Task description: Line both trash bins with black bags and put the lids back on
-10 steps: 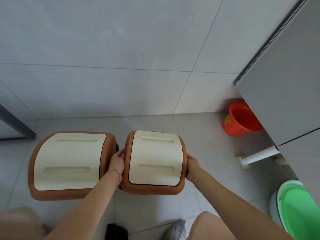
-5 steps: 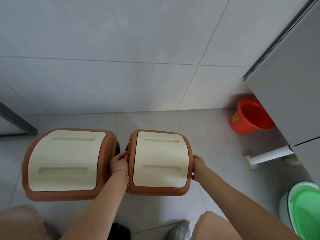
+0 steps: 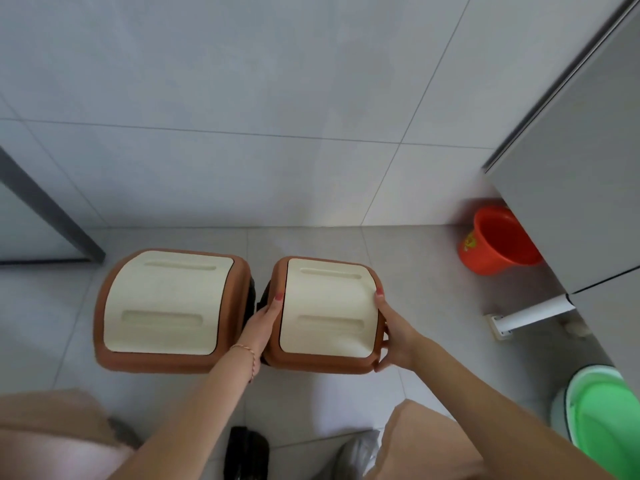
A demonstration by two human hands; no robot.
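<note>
Left hand (image 3: pixel 264 315) pressed flat against the left rim of the right bin's lid (image 3: pixel 327 308), fingers straight, wedged into the narrow gap between the 2 bins. Right hand (image 3: pixel 393 336) curled round that lid's right edge, thumb on the cream panel, fingers under the brown rim. Hands apart, 1 on each side of the lid. Right bin (image 3: pixel 311 362) just beside the left bin (image 3: pixel 169 308), both lidded, a sliver of black bag (image 3: pixel 260 299) visible in the gap. Both on the tiled floor (image 3: pixel 415 271) near the wall. Bare floor to the right, then an orange bucket (image 3: pixel 498 242) by the cabinet (image 3: pixel 581 188). Green basin (image 3: pixel 602 420) at lower right.
</note>
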